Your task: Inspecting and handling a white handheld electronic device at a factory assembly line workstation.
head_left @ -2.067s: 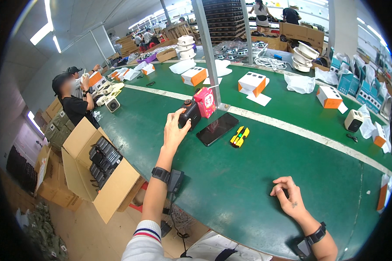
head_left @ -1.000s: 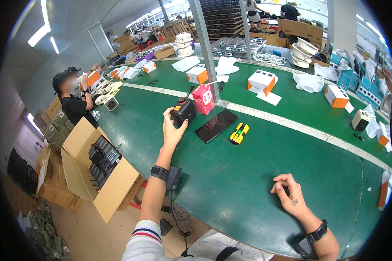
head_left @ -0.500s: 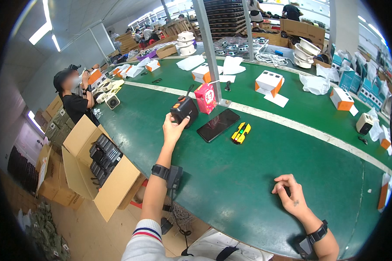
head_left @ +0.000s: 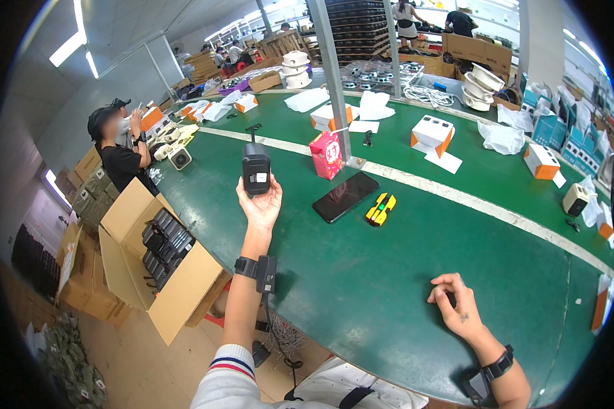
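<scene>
My left hand (head_left: 260,210) holds up a black box-shaped device (head_left: 255,163) above the table's left part. A short cord or strap sticks up from its top, and a small white label shows on the side facing me. My palm is turned upward, with the fingers partly hidden behind the device. My right hand (head_left: 456,307) rests on the green table (head_left: 361,286) at the right, fingers curled in loosely, and nothing shows in it. Beyond and between the hands lie a black smartphone (head_left: 345,196) and a yellow-and-black tool (head_left: 381,208). A pink carton (head_left: 326,155) stands behind the phone.
An open cardboard box (head_left: 184,300) of black devices stands left of the table. A metal post (head_left: 333,82) rises behind the pink carton. White-and-orange boxes (head_left: 432,135) and white wrapping (head_left: 501,138) lie along the far side. A co-worker (head_left: 119,153) stands at the far left.
My left hand has turned the black device from a tilted pose to upright, moving it slightly left, and the palm now faces up. The right hand has stayed in place.
</scene>
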`<action>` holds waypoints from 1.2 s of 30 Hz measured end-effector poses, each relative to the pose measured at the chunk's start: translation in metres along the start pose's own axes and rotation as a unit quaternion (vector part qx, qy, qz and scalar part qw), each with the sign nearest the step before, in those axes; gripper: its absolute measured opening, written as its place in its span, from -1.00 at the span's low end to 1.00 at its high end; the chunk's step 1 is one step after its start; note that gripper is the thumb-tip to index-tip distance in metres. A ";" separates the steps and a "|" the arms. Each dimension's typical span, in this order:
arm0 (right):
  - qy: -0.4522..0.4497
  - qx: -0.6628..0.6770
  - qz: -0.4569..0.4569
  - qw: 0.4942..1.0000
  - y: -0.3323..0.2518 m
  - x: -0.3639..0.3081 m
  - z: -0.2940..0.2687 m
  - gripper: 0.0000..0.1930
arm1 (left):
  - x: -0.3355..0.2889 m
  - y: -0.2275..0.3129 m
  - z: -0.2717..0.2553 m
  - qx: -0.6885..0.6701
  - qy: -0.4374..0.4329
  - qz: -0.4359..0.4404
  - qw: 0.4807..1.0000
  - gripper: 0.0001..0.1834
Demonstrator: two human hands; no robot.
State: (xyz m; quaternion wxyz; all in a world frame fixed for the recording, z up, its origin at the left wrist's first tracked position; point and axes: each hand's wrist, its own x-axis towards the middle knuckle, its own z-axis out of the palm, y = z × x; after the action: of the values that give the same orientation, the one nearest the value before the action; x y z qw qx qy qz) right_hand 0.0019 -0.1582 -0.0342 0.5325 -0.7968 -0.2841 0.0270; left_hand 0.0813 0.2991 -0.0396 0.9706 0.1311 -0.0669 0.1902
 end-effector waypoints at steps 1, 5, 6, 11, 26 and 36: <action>0.000 -0.001 0.000 1.000 0.000 0.000 0.000 -0.83 | 0.000 0.001 0.000 -0.057 0.004 -0.014 0.998 -0.44; -0.008 -0.002 0.001 1.000 -0.001 0.000 -0.001 -0.81 | -0.002 0.000 0.002 -0.142 0.013 -0.008 0.990 -0.44; -0.008 -0.008 0.003 1.000 -0.001 -0.001 -0.002 -0.81 | -0.002 0.000 0.003 -0.133 0.006 -0.003 0.991 -0.44; -0.009 -0.001 0.009 1.000 -0.002 0.000 -0.001 -0.81 | -0.002 0.002 0.000 -0.183 0.030 0.017 0.982 -0.42; 0.005 -0.017 -0.018 1.000 0.000 -0.003 0.000 -0.87 | -0.021 0.028 0.001 -0.142 0.108 0.056 0.982 -0.34; -0.002 0.040 0.042 0.998 -0.001 -0.002 0.007 -0.90 | -0.134 0.206 -0.055 0.358 0.320 0.291 0.827 -0.60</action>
State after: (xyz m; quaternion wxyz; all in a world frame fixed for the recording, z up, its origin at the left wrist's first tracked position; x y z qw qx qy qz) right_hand -0.0027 -0.1531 -0.0365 0.5615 -0.7863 -0.2501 0.0627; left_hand -0.1173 0.4512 -0.0692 0.7222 0.3759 0.2853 0.5057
